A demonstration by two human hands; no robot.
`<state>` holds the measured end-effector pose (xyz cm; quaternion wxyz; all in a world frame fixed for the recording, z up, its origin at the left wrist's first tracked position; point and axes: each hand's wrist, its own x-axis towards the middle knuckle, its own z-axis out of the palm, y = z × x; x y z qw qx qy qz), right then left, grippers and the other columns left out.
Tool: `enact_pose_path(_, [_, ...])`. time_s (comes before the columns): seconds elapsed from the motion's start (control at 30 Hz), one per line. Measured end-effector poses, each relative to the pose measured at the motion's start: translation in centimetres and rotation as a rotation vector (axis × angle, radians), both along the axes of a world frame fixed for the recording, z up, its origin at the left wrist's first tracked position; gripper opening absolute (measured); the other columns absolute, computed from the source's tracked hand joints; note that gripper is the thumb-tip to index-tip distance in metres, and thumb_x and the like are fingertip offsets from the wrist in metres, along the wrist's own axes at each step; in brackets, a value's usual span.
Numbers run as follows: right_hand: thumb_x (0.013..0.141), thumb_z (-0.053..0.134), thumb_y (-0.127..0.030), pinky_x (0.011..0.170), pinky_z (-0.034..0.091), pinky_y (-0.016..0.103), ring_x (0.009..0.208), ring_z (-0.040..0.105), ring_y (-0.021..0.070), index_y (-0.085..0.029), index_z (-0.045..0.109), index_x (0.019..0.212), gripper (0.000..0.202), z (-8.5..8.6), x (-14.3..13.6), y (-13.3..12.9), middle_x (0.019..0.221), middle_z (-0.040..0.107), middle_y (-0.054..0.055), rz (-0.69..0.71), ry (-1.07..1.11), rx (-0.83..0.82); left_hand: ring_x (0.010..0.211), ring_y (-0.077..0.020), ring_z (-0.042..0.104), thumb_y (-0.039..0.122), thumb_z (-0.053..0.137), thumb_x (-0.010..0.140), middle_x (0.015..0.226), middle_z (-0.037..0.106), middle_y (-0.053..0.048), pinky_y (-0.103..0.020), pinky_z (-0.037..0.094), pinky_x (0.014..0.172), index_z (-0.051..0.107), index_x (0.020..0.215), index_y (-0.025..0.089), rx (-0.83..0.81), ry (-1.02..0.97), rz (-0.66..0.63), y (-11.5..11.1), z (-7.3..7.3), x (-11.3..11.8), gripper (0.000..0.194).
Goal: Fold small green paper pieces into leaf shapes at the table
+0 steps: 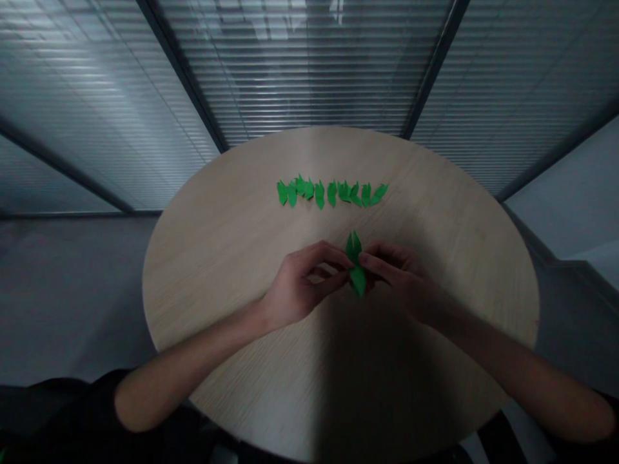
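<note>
Between my two hands is a green folded-paper piece (356, 278), with two pointed tips at its top and one point at the bottom. My left hand (302, 280) pinches its left side with thumb and fingertips. From the right, my right hand (403, 277) presses thumb and fingers against its middle. Some of the right fingers are hidden behind the thumb and the paper. Beyond the hands, a row of several similar green folded-paper pieces (331, 193) lies on the table, some overlapping.
The round wooden table (232, 258) fills the middle of the view. Glass partitions with blinds (309, 84) rise close behind its far edge. A dark shadow covers the near right part of the tabletop. Grey floor (72, 283) shows on the left.
</note>
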<state>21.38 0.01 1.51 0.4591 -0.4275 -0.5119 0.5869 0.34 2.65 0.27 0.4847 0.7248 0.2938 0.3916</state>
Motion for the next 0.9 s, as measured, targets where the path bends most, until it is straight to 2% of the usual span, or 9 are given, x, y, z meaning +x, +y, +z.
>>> enact_pose_path(0.33, [0.089,0.078,-0.050,0.057,0.057,0.025,0.059,0.063,0.0117,-0.019,0.073,0.083,0.032,-0.3,0.0,0.0,0.072,0.066,-0.001,0.024,0.000,0.049,0.075,-0.0142,0.069,0.032,0.071,0.097,0.085,0.070,-0.004,-0.023,0.057,0.063,0.064,0.097,0.016,-0.190,-0.109,0.017,-0.4,0.4,0.8,0.018])
enact_pose_path(0.6, [0.089,0.078,-0.051,0.057,0.057,0.025,0.059,0.064,0.0122,-0.019,0.074,0.082,0.033,-0.1,0.0,0.0,0.072,0.068,0.000,0.026,-0.033,0.036,0.072,-0.0128,0.066,0.038,0.072,0.098,0.085,0.067,-0.004,-0.023,0.056,0.061,0.059,0.098,0.016,-0.288,-0.138,0.015,-0.6,-0.1,1.0,0.026])
enact_pose_path(0.9, [0.086,0.080,-0.054,0.056,0.058,0.025,0.061,0.064,0.0128,-0.019,0.074,0.081,0.036,-0.3,0.0,0.0,0.072,0.069,0.001,0.015,-0.048,0.037,0.071,-0.0130,0.067,0.037,0.072,0.096,0.083,0.068,-0.004,-0.023,0.056,0.061,0.058,0.096,0.016,-0.336,-0.171,0.005,-0.8,0.3,1.1,0.025])
